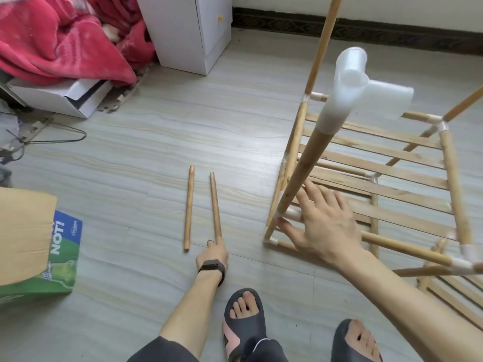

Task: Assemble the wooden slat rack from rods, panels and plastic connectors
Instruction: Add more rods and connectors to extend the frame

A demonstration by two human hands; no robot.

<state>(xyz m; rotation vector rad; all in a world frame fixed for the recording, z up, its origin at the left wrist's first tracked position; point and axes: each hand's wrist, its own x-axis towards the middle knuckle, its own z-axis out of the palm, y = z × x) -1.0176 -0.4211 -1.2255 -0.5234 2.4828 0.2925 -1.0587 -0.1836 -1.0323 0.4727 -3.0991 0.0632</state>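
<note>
**Wooden slat rack (392,178), part-built.** All places are given from the rack.

- Loose rods: two, one (188,207) beside the other (215,205), laid parallel on the floor well to the left of the rack. Neither is fitted yet.
- Left hand (213,254): set at the near end of the rod closer to the rack, fingertips on it. Whether the rod is gripped cannot be told.
- Right hand (321,223): held wide, fingers spread, laid against the rack's near left lower corner.
- Frame: rods are joined by plastic corner pieces, and slatted panels are seated inside at two levels.
- Connector (360,92): white, pushed onto the top of the near left upright, with its other sockets empty.
- Progress, as judged: the lower part is done. The top rails, presumably the loose rods, are left to fit.

**Surface and room**

- Floor (156,126): pale grey wood-grain boards.
- Far to the left of the rack: a cardboard box (26,231) against a green carton (62,257).
- Beyond those: a red blanket (65,35) heaped over a white box (60,97).
- Left of the rack and behind it: a white cabinet (188,30).
- Behind the rack: a dark skirting board (392,32) run along the wall.
</note>
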